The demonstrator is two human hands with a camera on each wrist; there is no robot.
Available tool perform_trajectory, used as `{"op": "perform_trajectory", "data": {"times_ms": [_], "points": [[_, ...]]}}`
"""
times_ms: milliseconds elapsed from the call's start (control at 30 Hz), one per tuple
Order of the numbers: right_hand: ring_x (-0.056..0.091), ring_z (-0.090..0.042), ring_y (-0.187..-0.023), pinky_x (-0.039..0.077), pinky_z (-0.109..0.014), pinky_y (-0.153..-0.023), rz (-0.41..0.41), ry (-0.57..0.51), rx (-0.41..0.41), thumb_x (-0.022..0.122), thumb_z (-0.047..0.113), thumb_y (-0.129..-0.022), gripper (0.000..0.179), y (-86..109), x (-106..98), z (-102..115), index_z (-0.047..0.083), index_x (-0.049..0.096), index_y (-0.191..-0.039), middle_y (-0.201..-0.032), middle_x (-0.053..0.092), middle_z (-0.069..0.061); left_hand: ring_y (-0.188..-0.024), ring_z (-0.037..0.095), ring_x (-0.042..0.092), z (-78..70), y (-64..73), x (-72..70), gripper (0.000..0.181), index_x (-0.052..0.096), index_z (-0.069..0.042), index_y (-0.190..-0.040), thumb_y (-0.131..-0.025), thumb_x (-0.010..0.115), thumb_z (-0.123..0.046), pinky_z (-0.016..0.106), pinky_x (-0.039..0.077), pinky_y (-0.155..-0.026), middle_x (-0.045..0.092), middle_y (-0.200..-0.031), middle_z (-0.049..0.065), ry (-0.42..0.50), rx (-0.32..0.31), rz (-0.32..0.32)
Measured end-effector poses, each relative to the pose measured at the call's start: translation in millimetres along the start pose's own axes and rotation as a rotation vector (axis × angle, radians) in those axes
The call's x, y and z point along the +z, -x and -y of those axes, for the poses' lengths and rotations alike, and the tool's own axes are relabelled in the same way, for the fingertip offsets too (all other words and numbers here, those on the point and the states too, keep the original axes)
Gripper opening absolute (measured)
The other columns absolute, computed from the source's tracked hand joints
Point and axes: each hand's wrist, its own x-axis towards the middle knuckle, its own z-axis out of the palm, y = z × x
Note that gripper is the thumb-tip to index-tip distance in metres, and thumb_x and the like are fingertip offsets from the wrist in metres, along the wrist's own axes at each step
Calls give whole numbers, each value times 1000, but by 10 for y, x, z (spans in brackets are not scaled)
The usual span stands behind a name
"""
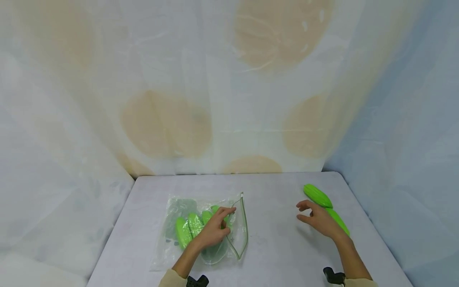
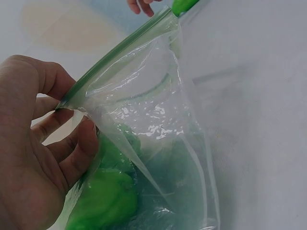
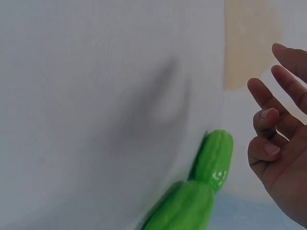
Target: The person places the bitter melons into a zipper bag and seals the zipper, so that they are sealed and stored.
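Note:
A clear zip bag (image 1: 245, 235) with a green seal lies on the table, its mouth facing right and partly spread. Several bright green, ribbed, elongated vegetables (image 1: 183, 233) are inside it. My left hand (image 1: 214, 231) is over the bag's mouth; in the left wrist view its thumb and fingers pinch one end of the seal edge (image 2: 115, 52). At the right, two similar green vegetables (image 1: 317, 195) lie end to end. My right hand (image 1: 322, 221) hovers just left of them, fingers loosely bent and apart, holding nothing. The right wrist view shows these vegetables (image 3: 182, 208) below the hand.
The pale table (image 1: 272, 247) is bounded by a patterned cloth wall (image 1: 222, 119) behind and hanging sheets (image 1: 405, 159) at both sides. Bare tabletop lies between the bag and the two vegetables at the right. Black wrist gear (image 1: 333, 276) shows near the front.

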Motion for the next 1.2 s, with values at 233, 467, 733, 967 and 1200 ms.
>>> {"op": "perform_trajectory", "data": {"times_ms": [233,467,733,967,1200], "points": [[59,-34,-114,48,-44,-89,-3,57,29,72,39,-92,50,97,-255,-146,6,62,-129,-123,65,-14,-78,7,50,-5,22,7,70,44,-11,-152,-85,60,2,23,47,-66,49,-135,1,9,-20,9],[56,-42,-118,47,-55,-93,-25,79,67,72,40,-92,56,159,-414,-339,1,60,-131,-126,62,-22,-77,6,50,-10,24,-7,71,44,-11,-152,-84,60,1,23,47,-65,49,-136,1,4,-27,11],[52,-44,-122,42,-60,-98,-43,71,92,73,36,-92,60,198,-477,-595,-1,55,-136,-127,60,-24,-77,7,50,1,30,-13,70,45,-10,-152,-84,60,2,23,47,-63,49,-135,2,23,-23,11],[49,-50,-122,41,-64,-97,-14,64,155,72,39,-92,67,238,-529,-751,0,49,-141,-131,55,-28,-77,7,50,10,25,-9,70,44,-10,-152,-85,59,2,23,47,-63,49,-136,2,20,-27,15],[52,-51,-115,48,-59,-86,46,70,202,71,42,-92,73,275,-594,-894,-1,45,-143,-132,53,-32,-77,7,50,21,24,-6,70,44,-11,-152,-85,59,2,23,48,-60,49,-135,2,16,-28,11]]}}
